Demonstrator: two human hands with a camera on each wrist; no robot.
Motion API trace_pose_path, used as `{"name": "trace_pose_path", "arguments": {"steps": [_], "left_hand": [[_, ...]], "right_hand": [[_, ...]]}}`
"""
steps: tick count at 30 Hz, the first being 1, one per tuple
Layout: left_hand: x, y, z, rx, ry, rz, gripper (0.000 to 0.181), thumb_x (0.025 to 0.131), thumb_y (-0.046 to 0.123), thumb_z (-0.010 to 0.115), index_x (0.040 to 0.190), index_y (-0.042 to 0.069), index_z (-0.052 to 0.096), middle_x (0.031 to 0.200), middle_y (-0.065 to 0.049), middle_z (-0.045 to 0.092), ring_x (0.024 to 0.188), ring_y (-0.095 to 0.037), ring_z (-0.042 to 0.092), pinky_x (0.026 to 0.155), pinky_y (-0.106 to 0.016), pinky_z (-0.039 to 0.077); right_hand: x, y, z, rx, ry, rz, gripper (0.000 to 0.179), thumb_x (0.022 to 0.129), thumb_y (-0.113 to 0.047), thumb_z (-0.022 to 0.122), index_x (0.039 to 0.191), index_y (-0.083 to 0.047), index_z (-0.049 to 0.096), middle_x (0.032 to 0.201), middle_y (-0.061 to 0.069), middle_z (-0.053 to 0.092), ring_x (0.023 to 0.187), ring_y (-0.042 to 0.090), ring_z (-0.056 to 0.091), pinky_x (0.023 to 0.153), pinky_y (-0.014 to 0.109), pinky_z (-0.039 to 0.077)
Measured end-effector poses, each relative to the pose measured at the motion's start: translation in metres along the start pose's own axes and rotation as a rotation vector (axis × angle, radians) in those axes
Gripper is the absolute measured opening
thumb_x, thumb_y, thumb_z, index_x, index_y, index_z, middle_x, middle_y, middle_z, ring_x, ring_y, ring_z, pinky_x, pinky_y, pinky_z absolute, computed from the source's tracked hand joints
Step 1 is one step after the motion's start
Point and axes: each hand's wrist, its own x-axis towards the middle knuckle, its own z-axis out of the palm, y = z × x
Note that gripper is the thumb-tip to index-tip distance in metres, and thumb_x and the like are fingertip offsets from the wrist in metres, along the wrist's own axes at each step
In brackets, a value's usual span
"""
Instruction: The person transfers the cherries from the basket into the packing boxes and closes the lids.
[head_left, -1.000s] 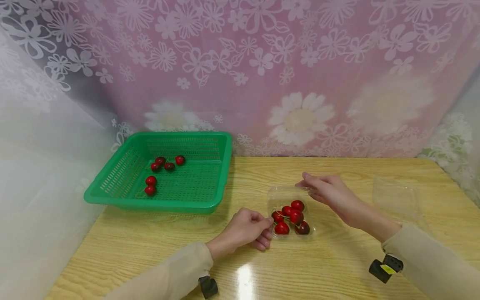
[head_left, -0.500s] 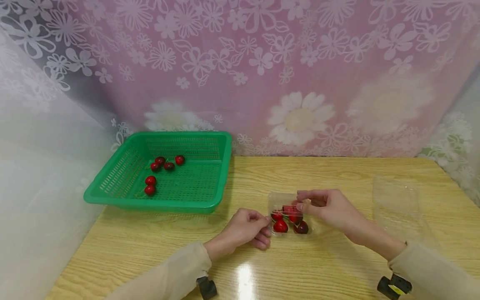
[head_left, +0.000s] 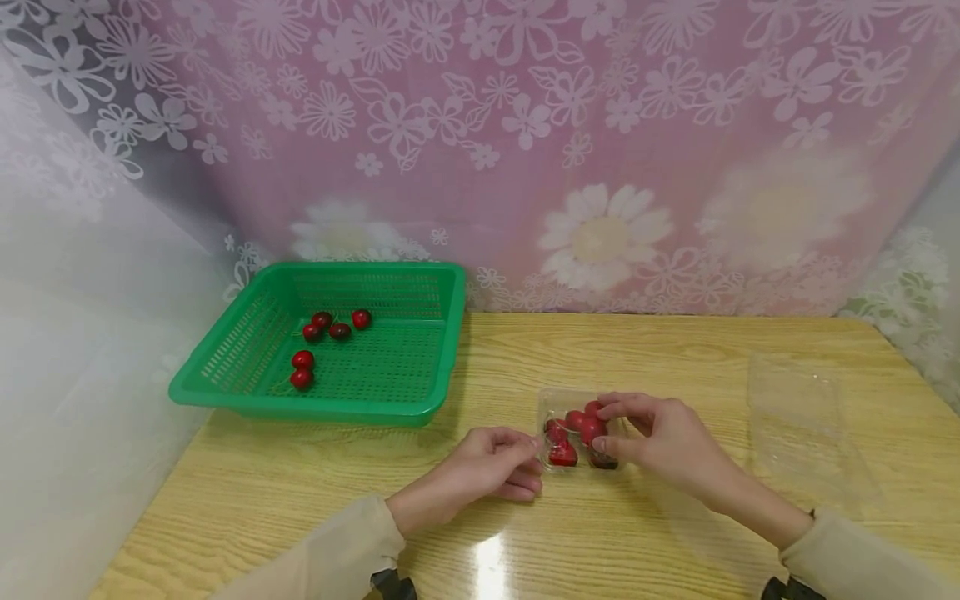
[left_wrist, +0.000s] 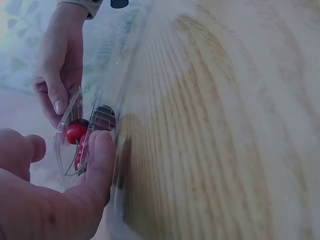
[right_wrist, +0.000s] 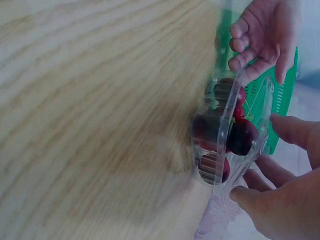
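Observation:
Several red cherries (head_left: 592, 432) lie in a clear plastic clamshell box (right_wrist: 196, 147) on the table. Its hinged lid (right_wrist: 267, 105) slants over the cherries, partly lowered. My right hand (head_left: 670, 433) holds the lid's right side, thumb at the near edge and fingers at the far edge. My left hand (head_left: 487, 467) rests at the box's left side; in the left wrist view a fingertip (left_wrist: 102, 145) touches the box wall. The right wrist view shows the left thumb (right_wrist: 285, 65) apart from the lower fingers.
A green plastic basket (head_left: 442, 367) with several cherries (head_left: 302, 360) stands at the back left. Another clear plastic container (head_left: 798, 417) lies open on the right side of the wooden table (head_left: 420, 517). A floral curtain (head_left: 450, 150) hangs behind.
My right hand has come from behind the box toward the front, bringing the lid down over the cherries. My left hand stays at the box's left side.

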Motion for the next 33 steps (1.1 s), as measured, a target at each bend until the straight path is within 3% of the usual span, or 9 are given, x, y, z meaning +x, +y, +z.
{"name": "trace_pose_path", "arguments": {"steps": [6,10,13,17,19,23,27,30,33], "left_hand": [[0.001,-0.003,0.004,-0.017,-0.013,0.001,0.028,0.1,0.019,0.066,0.121,0.001,0.062,0.103,-0.013,0.074,0.08,-0.014,0.072,0.077,-0.03,0.063],[0.003,-0.005,0.005,-0.042,-0.01,0.003,0.026,0.099,0.015,0.067,0.119,0.001,0.061,0.098,-0.013,0.073,0.078,-0.014,0.072,0.077,-0.03,0.063],[0.004,-0.005,0.006,-0.056,-0.01,0.008,0.025,0.098,0.012,0.066,0.118,0.0,0.061,0.095,-0.013,0.073,0.077,-0.014,0.072,0.077,-0.03,0.063],[0.006,-0.005,0.007,-0.067,-0.001,0.003,0.023,0.097,0.01,0.065,0.116,-0.002,0.063,0.094,-0.014,0.074,0.075,-0.013,0.071,0.077,-0.03,0.063],[0.007,-0.005,0.008,-0.07,0.007,-0.004,0.021,0.096,0.009,0.065,0.114,-0.003,0.064,0.093,-0.015,0.074,0.074,-0.013,0.071,0.077,-0.031,0.063],[0.008,-0.004,0.009,-0.07,0.02,-0.019,0.02,0.094,0.007,0.063,0.11,-0.006,0.067,0.088,-0.013,0.074,0.073,-0.013,0.071,0.076,-0.031,0.063],[0.01,-0.001,0.007,-0.028,0.013,-0.054,0.019,0.092,0.009,0.062,0.1,-0.006,0.07,0.078,-0.008,0.071,0.067,-0.012,0.071,0.07,-0.029,0.063],[0.012,0.002,0.006,0.015,-0.002,-0.083,0.019,0.089,0.012,0.061,0.089,-0.003,0.072,0.073,-0.006,0.07,0.062,-0.011,0.07,0.065,-0.028,0.062],[0.012,0.002,0.006,0.038,-0.012,-0.094,0.02,0.087,0.014,0.061,0.082,-0.001,0.072,0.07,-0.006,0.07,0.06,-0.011,0.07,0.064,-0.028,0.062]], "right_hand": [[-0.003,0.001,0.006,-0.067,0.052,-0.052,0.036,0.088,-0.029,0.082,0.117,-0.009,0.076,0.137,0.009,0.067,0.133,0.036,0.06,0.107,0.046,0.05],[-0.006,0.002,0.008,-0.052,0.07,-0.056,0.029,0.092,-0.018,0.077,0.119,-0.008,0.076,0.137,0.009,0.067,0.132,0.035,0.06,0.104,0.041,0.052],[-0.008,0.004,0.008,-0.011,0.08,-0.019,0.031,0.094,-0.012,0.073,0.125,-0.004,0.071,0.139,0.016,0.064,0.132,0.039,0.059,0.1,0.039,0.055],[-0.01,0.008,0.006,-0.048,0.088,0.117,0.051,0.093,-0.026,0.076,0.133,0.001,0.06,0.133,0.021,0.063,0.118,0.038,0.065,0.087,0.039,0.061],[-0.011,0.01,0.004,-0.054,0.06,0.185,0.06,0.092,-0.031,0.077,0.135,0.005,0.054,0.123,0.02,0.066,0.105,0.031,0.069,0.077,0.036,0.061],[-0.012,0.014,0.003,0.021,0.01,0.274,0.053,0.095,-0.024,0.074,0.132,0.009,0.055,0.104,0.012,0.07,0.086,0.018,0.069,0.069,0.03,0.059],[-0.011,0.019,0.005,0.111,-0.067,0.337,0.043,0.101,-0.032,0.067,0.119,0.007,0.065,0.088,0.007,0.072,0.075,0.015,0.069,0.067,0.03,0.058],[-0.012,0.026,0.004,0.219,-0.16,0.343,0.044,0.104,-0.036,0.06,0.112,0.007,0.067,0.085,0.007,0.072,0.073,0.014,0.069,0.068,0.029,0.059],[-0.013,0.035,0.0,0.352,-0.243,0.323,0.043,0.106,-0.03,0.057,0.116,0.012,0.065,0.093,0.009,0.073,0.079,0.013,0.071,0.073,0.027,0.061]]}}
